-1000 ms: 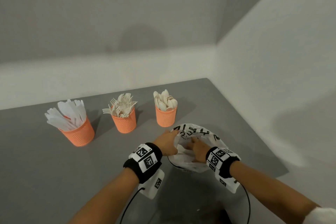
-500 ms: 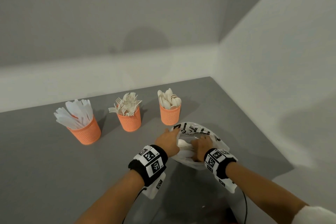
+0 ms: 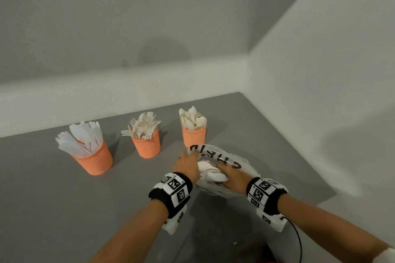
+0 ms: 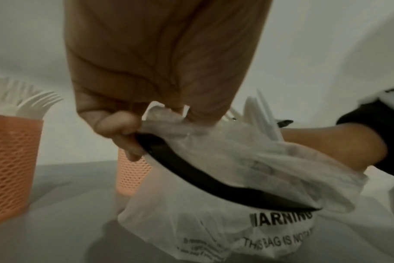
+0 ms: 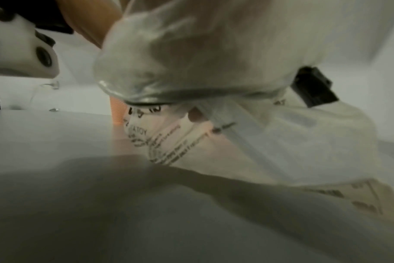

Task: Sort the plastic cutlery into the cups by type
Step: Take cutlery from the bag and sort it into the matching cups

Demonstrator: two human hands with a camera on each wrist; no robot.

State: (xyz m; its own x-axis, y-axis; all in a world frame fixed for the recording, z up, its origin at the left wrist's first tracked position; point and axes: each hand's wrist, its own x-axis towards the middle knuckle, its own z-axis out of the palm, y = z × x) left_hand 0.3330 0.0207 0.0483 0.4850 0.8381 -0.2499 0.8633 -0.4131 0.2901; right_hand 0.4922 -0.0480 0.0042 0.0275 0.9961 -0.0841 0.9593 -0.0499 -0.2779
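Cups: three orange cups [image 3: 94,158] of knives, forks, spoons stand left of and behind the bag.
Left hand [image 3: 186,164]: pinches the bag's rim [image 4: 169,124].
Bag [image 3: 239,162]: holds white cutlery [image 3: 210,174].
Right hand [image 3: 234,178]: inside the bag on the cutlery; grip cannot be told.

We note gray table [image 3: 64,209], matte, set into room corner. Back wall [image 3: 128,28] gray, paler band [image 3: 106,94] along its foot, behind table's far edge. Right wall [image 3: 331,70] lighter, meeting back wall in corner. Soft round shadow [image 3: 163,53] on back wall. Thin white bag [image 4: 202,222] sits crumpled on table, toward near right. We read black print on it: "THIS BAG IS NOT A", rest cut off. Black cable [image 3: 298,239] loops at bottom right.
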